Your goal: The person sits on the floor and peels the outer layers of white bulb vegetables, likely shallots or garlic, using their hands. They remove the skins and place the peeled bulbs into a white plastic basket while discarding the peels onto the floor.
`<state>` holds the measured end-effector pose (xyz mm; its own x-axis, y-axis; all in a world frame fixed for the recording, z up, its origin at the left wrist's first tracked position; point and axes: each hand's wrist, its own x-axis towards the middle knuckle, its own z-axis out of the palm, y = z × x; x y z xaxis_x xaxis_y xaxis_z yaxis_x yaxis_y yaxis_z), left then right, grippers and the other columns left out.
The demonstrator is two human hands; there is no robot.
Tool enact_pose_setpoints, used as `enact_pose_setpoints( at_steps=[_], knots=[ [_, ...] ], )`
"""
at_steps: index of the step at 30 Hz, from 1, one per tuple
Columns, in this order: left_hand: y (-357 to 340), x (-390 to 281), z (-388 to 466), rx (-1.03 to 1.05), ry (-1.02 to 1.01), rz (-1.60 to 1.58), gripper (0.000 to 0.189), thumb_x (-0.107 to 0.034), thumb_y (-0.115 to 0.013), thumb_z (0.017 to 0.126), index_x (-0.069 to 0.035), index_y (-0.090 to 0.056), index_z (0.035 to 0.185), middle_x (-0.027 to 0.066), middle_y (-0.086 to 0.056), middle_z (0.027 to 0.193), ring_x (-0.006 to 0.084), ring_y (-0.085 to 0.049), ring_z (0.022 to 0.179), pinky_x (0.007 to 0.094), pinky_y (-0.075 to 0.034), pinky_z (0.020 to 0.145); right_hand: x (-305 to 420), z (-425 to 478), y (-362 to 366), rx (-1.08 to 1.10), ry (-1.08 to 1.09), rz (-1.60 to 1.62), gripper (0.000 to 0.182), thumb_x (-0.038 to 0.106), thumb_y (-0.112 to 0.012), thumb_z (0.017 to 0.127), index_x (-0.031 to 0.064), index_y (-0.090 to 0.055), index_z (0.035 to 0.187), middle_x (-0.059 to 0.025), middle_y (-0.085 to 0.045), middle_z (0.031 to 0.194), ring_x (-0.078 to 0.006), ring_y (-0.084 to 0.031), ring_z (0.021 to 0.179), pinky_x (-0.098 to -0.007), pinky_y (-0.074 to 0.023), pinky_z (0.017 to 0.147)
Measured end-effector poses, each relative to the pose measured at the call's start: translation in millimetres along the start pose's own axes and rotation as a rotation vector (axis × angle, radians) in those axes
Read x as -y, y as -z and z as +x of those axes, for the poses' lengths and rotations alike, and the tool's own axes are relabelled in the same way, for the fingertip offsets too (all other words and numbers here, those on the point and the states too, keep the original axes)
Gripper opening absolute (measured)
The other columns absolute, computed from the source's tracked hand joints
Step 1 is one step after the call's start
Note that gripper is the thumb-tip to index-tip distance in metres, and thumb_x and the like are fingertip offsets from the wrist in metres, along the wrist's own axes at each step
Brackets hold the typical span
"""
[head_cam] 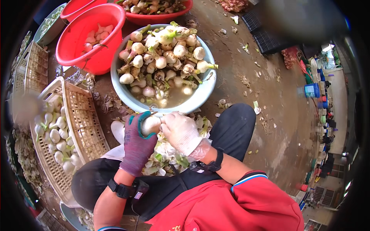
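My left hand (138,141), in a purple knit glove with green-coated fingers, holds a white garlic bulb (151,126) near the basin's front rim. Against the bulb's right side is my right hand (180,131), in a white glove, its fingers curled; whether they grip part of the bulb is hidden. Just beyond both hands stands a light blue basin (208,89) of unpeeled garlic bulbs (170,57) in murky water. Peeled garlic skins and leaves (166,157) lie in a heap below my hands, between my legs.
A cream plastic crate (86,115) of cleaned garlic bulbs (59,134) stands at the left. Beyond it are a red bucket (89,60) with some bulbs and a red basin (159,18) of garlic. Black crates (264,37) stand at the upper right; scraps litter the wet floor (277,115).
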<state>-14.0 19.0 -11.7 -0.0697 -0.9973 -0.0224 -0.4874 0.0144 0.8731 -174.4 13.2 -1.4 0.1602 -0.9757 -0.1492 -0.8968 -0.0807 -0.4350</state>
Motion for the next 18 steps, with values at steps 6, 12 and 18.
enact_pose_setpoints(
  at_steps=[6,12,18],
  knots=[
    [6.7,-5.7,1.2,0.117,0.085,-0.086,0.059,0.001,-0.071,0.062,-0.008,-0.061,0.120,0.0087,-0.058,0.113,0.0245,-0.058,0.107,0.0337,-0.048,0.092,-9.6,-1.7,-12.3,-0.099,0.044,0.051,0.017,0.024,-0.058,0.087,0.0080,-0.063,0.083,-0.0145,-0.066,0.080,-0.0353,-0.067,0.076,-0.0444,-0.0540,0.070],
    [27.5,-20.3,7.4,0.445,0.424,-0.940,0.062,0.001,-0.061,0.067,0.004,-0.055,0.128,0.0079,-0.063,0.113,0.0119,-0.062,0.092,0.0234,-0.052,0.073,-61.3,14.9,-3.3,0.370,-0.112,0.006,0.020,0.026,-0.060,0.085,0.0080,-0.068,0.089,-0.0160,-0.068,0.090,-0.0350,-0.067,0.083,-0.0425,-0.0534,0.075],
    [29.9,0.5,9.4,0.413,-0.086,-0.267,0.043,-0.016,-0.057,0.087,0.003,-0.055,0.125,0.0136,-0.059,0.126,0.0170,-0.061,0.098,0.0279,-0.051,0.077,-56.2,-6.2,38.7,0.173,0.061,0.258,0.022,0.023,-0.060,0.083,0.0080,-0.068,0.097,-0.0145,-0.068,0.094,-0.0325,-0.065,0.094,-0.0413,-0.0514,0.086]
  ],
)
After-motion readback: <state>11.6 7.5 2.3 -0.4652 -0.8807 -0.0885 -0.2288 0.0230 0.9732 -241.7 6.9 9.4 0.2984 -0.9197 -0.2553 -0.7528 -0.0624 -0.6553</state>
